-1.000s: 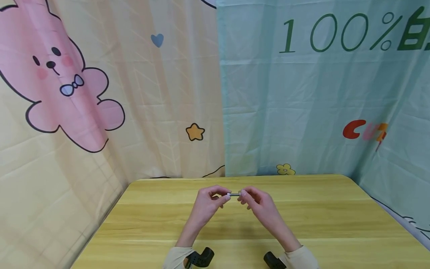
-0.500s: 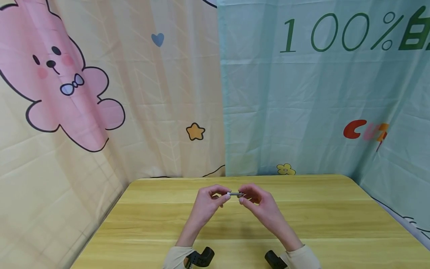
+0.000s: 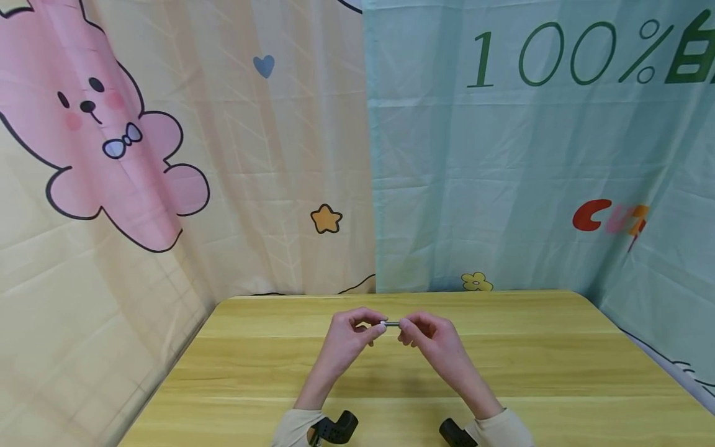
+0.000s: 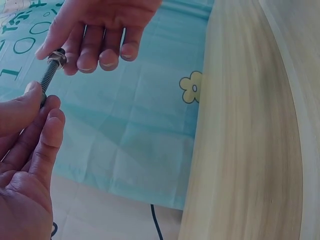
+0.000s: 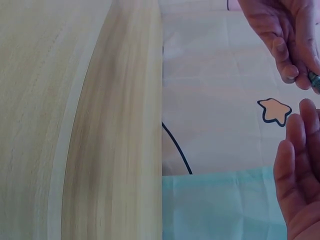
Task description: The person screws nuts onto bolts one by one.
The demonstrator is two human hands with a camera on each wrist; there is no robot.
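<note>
A threaded metal bolt (image 3: 393, 323) spans the gap between the two hands, held level above the table. My left hand (image 3: 350, 332) pinches one end between thumb and forefinger; that end is mostly covered by the fingertips. At the other end, a hex nut (image 4: 57, 56) sits on the thread in the left wrist view, with bare thread visible between it and the left fingertips. My right hand (image 3: 432, 335) has thumb and forefinger at the nut, its other fingers loosely bent. In the right wrist view, only a bit of the bolt (image 5: 315, 81) shows at the right edge.
A light wooden table (image 3: 268, 372) lies beneath the hands. Printed curtains, one cream (image 3: 279, 155) and one pale blue (image 3: 424, 186), hang behind it and along the sides. Black wrist cameras (image 3: 335, 427) are strapped on both forearms by the beige sleeves.
Half a second ago the right thumb and forefinger were spread wider, with the nut showing between them. They have come together round it again, as one second ago. The left hand keeps its grip.
</note>
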